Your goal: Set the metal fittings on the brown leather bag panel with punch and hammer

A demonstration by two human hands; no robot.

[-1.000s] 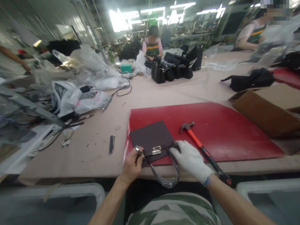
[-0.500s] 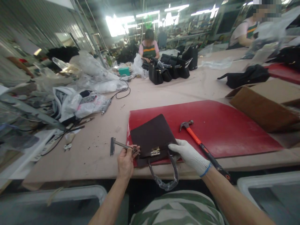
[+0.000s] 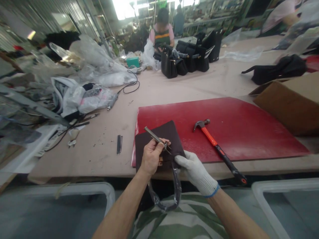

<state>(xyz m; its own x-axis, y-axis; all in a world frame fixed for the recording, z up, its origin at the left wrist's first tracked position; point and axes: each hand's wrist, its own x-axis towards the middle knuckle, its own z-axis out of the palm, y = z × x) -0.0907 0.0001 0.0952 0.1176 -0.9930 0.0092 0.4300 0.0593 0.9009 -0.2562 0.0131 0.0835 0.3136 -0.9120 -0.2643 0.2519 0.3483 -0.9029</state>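
My bare left hand (image 3: 151, 157) grips a metal caliper (image 3: 151, 133), its beam pointing up and left and its jaws over the front of a dark brown handbag (image 3: 171, 132). My right hand (image 3: 194, 167), in a white knit glove, is closed on the bag's near right edge, beside the base of the handle. The plastic-wrapped handle (image 3: 165, 208) hangs toward me over the table edge. Most of the gold-coloured clasp (image 3: 160, 162) is hidden behind my left hand. Under the bag lies a red mat (image 3: 239, 129).
A claw hammer (image 3: 211, 137) rests on the mat, right of the bag. Slim metal pieces (image 3: 119, 144) lie to the left. A cardboard box (image 3: 286, 106) stands at right. Several black bags (image 3: 189, 56) stand farther back, near a seated person (image 3: 163, 33). Plastic bins (image 3: 109, 191) sit below the table edge.
My left hand has brought the caliper from the bag's left side onto its front, near the clasp. My right hand keeps its hold; the bag has shifted slightly toward me. The view has tilted down.
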